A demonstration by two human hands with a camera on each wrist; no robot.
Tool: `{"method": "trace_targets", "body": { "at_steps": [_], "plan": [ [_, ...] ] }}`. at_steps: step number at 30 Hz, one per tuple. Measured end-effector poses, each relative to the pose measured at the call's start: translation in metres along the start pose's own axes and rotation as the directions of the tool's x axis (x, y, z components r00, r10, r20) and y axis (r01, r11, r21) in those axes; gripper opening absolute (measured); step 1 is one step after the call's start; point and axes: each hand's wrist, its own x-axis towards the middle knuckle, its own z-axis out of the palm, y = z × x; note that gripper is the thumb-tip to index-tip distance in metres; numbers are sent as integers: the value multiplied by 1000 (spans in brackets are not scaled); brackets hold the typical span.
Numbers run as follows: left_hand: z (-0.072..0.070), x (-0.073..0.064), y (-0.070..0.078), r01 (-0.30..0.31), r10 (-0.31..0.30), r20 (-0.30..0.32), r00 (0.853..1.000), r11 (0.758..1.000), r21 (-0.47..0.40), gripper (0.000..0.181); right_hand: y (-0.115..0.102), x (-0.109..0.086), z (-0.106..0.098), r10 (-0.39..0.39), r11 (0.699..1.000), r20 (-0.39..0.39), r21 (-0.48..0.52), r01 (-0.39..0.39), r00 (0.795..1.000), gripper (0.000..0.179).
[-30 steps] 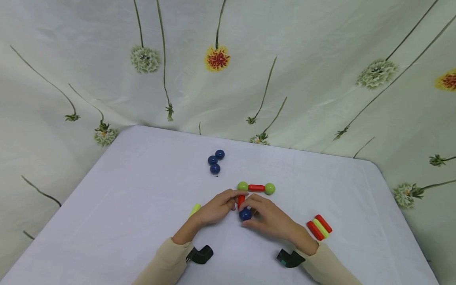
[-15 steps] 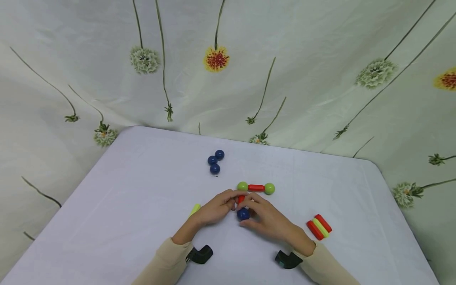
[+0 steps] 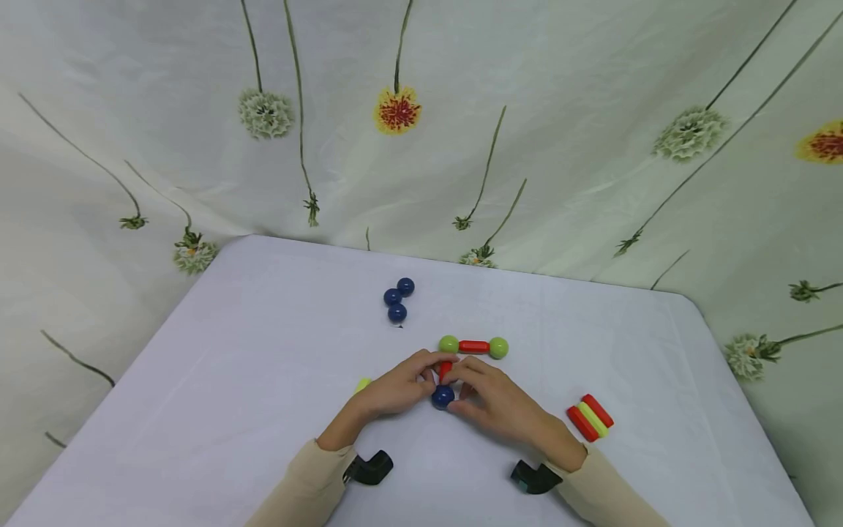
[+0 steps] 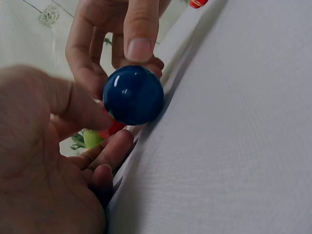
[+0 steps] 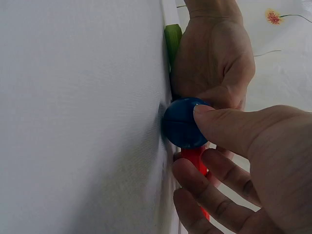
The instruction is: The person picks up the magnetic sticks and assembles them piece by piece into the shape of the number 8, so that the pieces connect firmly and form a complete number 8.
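In the head view my left hand pinches a short red rod between thumb and fingers. A glossy blue ball sits at the rod's near end, on the white tabletop. My right hand holds this ball, its thumb on the ball's side and its index finger up by the rod. The right wrist view shows that thumb pressed on the blue ball, with the red rod behind it. Beyond the rod's far end lies a green ball, joined by another red rod to a second green ball.
Three blue balls lie together farther back on the white table. To the right, two red rods sit side by side with a yellow rod between them. A yellow-green rod is partly hidden behind my left hand.
My right hand has brought the blue ball leftward to the near end of the red rod. Its thumb has shifted round the ball's side. My left hand stays nearly in place.
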Motion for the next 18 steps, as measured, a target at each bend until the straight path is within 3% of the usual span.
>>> {"method": "trace_targets", "body": {
  "at_steps": [8, 18],
  "plan": [
    [-3, -3, -1, 30, -33, 92, 995, 999, 32, 72, 4, -19, -15, 37, 999, -27, -23, -38, 999, 27],
    [-4, -5, 3, 65, -66, 74, 995, 998, 12, 64, 11, -57, -39, 182, 983, -64, -24, -184, 981, 25]
  ]
}}
